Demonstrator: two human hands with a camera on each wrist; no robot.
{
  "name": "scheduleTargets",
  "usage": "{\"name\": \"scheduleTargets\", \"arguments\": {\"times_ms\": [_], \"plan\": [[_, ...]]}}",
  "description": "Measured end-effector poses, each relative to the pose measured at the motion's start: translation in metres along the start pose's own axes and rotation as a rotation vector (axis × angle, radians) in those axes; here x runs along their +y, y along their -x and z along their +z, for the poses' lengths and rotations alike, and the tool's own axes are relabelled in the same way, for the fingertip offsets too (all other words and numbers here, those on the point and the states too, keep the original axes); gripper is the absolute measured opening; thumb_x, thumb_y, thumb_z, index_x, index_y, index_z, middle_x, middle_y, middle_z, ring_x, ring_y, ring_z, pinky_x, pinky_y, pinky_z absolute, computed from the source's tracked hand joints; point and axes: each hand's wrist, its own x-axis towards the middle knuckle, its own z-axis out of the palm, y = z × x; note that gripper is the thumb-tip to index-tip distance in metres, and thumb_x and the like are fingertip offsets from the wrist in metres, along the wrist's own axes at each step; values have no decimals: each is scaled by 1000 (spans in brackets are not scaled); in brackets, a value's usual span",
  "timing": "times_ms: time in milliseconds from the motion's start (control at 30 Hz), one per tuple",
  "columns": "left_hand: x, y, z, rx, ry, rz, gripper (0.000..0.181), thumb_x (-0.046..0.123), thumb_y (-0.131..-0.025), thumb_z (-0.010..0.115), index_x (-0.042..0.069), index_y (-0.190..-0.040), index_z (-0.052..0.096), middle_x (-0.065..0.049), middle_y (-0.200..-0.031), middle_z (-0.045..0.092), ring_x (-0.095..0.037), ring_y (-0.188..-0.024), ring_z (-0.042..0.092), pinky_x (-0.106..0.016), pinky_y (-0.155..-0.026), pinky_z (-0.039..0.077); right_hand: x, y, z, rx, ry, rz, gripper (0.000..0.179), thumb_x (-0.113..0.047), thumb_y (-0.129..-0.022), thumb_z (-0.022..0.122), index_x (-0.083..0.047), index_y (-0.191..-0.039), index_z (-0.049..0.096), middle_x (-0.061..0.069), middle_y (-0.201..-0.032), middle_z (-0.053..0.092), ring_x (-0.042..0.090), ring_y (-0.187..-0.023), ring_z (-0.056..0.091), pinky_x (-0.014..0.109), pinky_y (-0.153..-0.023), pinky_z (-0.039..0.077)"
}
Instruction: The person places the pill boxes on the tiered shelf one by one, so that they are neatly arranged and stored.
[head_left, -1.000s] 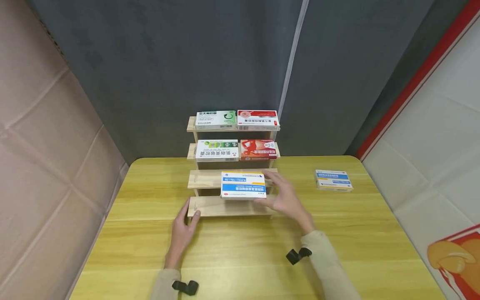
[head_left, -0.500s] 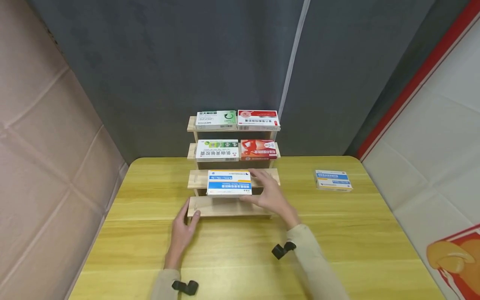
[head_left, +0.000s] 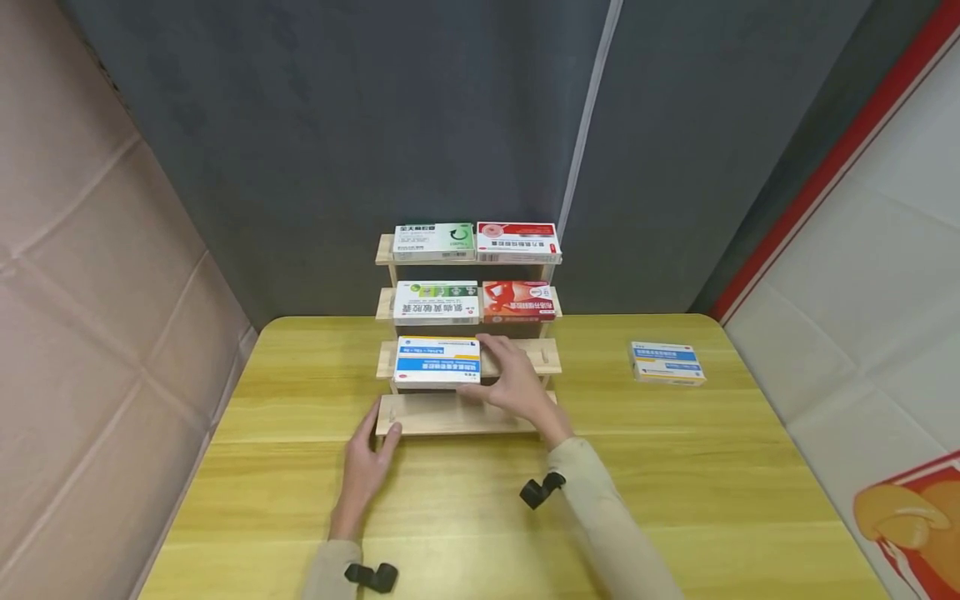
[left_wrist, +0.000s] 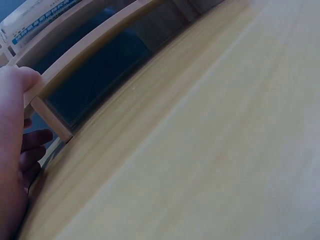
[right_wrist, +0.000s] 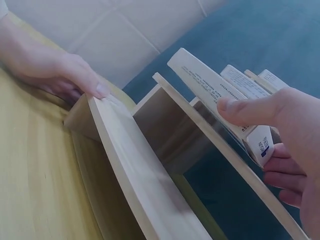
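A blue, white and yellow medicine box point(head_left: 437, 363) is at the left part of the third tier down of a stepped wooden display rack point(head_left: 457, 414). My right hand point(head_left: 517, 386) grips its right end, thumb on the near edge and fingers behind. In the right wrist view the medicine box point(right_wrist: 210, 87) is just over the shelf board; whether it touches cannot be told. My left hand point(head_left: 365, 467) holds the left end of the lowest board. The left wrist view has that thumb point(left_wrist: 27, 79) on the board, other fingers partly hidden beside the rack.
On the top tier lie a green-and-white box point(head_left: 433, 242) and a red-and-white box point(head_left: 517, 242). Below them are a white-and-green box point(head_left: 436, 302) and a red box point(head_left: 519, 301). Another blue-and-white box point(head_left: 666, 362) lies on the table point(head_left: 675, 467) at right. A grey curtain point(head_left: 337, 167) hangs behind.
My right hand has carried the medicine box leftward along the third tier to its left part. The left hand has stayed on the rack's end.
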Motion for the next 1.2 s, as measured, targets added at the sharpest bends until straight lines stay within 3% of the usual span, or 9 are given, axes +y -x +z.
{"name": "scheduleTargets", "arguments": {"times_ms": [300,633,867,1200], "plan": [[0,-1,1,17,11,16,65,28,-100,65,6,-155,39,-20,-158,42,-41,-146,40,-53,-123,31,0,-8,5,-3,48,21,98,-50,-74,87,-12,-153,43,13,-153,48,35,-141,45,55,-122,34],[1,0,0,0,6,1,65,30,-101,63,6,-156,37,-17,-160,40,-40,-148,37,-53,-125,28,0,-9,5,-27,72,-13,97,-48,-78,85,-7,-154,40,17,-154,46,35,-145,41,54,-128,20],[1,2,0,-1,-8,-7,66,32,-101,63,8,-156,36,-18,-160,39,-43,-148,36,-57,-125,28,4,-4,1,-10,28,-46,98,-43,-76,88,-7,-153,40,14,-152,48,34,-142,44,53,-124,31],[1,1,1,0,1,-7,65,30,-101,63,7,-156,37,-18,-160,39,-41,-148,36,-53,-125,29,13,11,-10,12,-15,-39,92,-30,-76,90,-4,-151,43,15,-153,48,34,-144,42,56,-123,31]]}}
